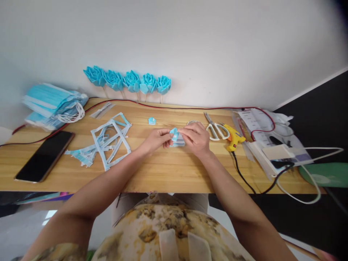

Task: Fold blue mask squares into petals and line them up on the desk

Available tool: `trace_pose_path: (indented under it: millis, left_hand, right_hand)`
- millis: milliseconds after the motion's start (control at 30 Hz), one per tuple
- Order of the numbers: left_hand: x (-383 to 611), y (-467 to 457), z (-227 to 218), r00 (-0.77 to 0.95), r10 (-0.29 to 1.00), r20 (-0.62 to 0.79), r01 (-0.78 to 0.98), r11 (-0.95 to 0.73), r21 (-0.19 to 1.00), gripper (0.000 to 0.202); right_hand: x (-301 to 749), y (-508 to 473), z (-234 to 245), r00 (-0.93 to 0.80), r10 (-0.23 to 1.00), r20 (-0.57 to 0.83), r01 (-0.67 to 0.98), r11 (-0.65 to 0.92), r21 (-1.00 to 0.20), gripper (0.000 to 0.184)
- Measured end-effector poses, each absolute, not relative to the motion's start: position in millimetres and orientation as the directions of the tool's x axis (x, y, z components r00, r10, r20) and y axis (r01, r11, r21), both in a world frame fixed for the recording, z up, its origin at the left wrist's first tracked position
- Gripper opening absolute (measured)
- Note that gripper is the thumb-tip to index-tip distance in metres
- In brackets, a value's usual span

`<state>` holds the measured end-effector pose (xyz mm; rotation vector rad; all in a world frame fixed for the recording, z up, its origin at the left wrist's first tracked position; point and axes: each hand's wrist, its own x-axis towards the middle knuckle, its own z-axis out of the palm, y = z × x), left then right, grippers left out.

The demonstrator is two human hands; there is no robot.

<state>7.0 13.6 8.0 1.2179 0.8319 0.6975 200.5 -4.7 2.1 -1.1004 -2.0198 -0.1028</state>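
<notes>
Between my two hands is a small folded piece of blue mask fabric [174, 134], raised above the table. My left hand [158, 140] pinches its left edge between thumb and fingers. The fingertips of my right hand [196, 137] close on its right side; the exact contact is partly hidden. Beneath the hands lie some flat pale-blue fabric pieces [178, 143], mostly covered. A similar small blue folded piece [152, 121] rests on the wood behind my left hand.
Blue fabric flowers [132, 81] on sticks stand along the wall. Left are face masks [51, 101], a phone [45, 156] and cut mask strips [111, 141]. Right are scissors [216, 127], a yellow glue gun [233, 138] with a black cord, and a white power strip [262, 158].
</notes>
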Motion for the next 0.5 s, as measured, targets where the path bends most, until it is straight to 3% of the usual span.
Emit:
trace_pose_path:
  millis: [500]
  left_hand:
    - [6.7, 13.7, 5.5, 0.554, 0.817, -0.163, -0.081, 0.248, 0.965, 0.028]
  right_hand:
    - [199.1, -6.1, 4.3, -0.31, 0.666, 0.679, 0.735, 0.621, -0.273, 0.023]
